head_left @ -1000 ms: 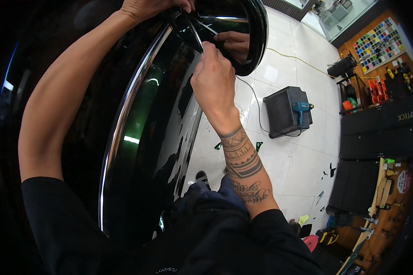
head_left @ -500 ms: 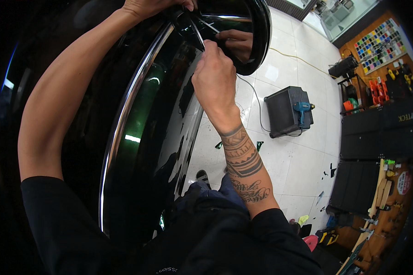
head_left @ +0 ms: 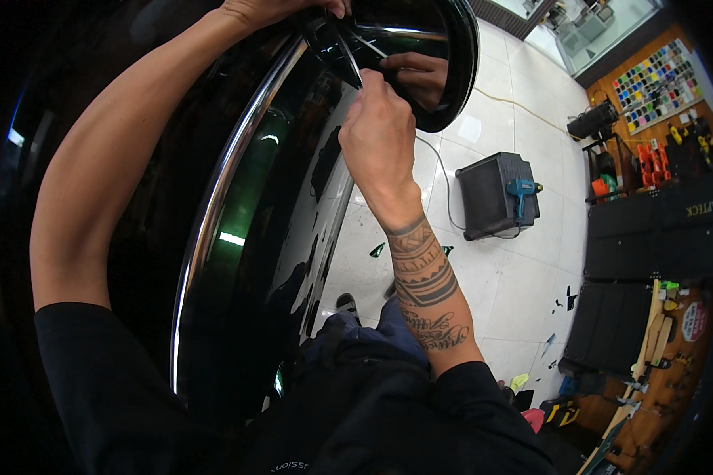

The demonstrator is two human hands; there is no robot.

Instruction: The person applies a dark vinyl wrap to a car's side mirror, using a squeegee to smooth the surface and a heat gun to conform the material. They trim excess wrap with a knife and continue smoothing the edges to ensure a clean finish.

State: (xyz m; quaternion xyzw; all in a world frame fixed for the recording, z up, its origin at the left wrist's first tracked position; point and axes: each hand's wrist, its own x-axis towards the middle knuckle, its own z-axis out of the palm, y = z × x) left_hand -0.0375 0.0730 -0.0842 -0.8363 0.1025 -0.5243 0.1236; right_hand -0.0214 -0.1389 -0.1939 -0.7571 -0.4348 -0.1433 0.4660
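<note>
I face a glossy black car door (head_left: 293, 237) with a chrome trim strip (head_left: 214, 206) along the window line and a black side mirror (head_left: 444, 71) at the top. My left hand (head_left: 277, 9) grips the mirror's base at the upper edge of the view. My right hand (head_left: 379, 142) is closed around a thin dark tool (head_left: 347, 55) whose tip points up into the joint between mirror and door. The hand's reflection shows on the mirror housing.
On the white tiled floor stands a black case (head_left: 495, 198) with a blue heat gun (head_left: 521, 190) on it, its cable trailing left. Dark cabinets (head_left: 650, 237), a colour sample board (head_left: 657, 79) and tool racks line the right side. Small scraps lie on the tiles.
My right hand has shifted slightly along the mirror base with the tool; the left hand stays on the mirror's base.
</note>
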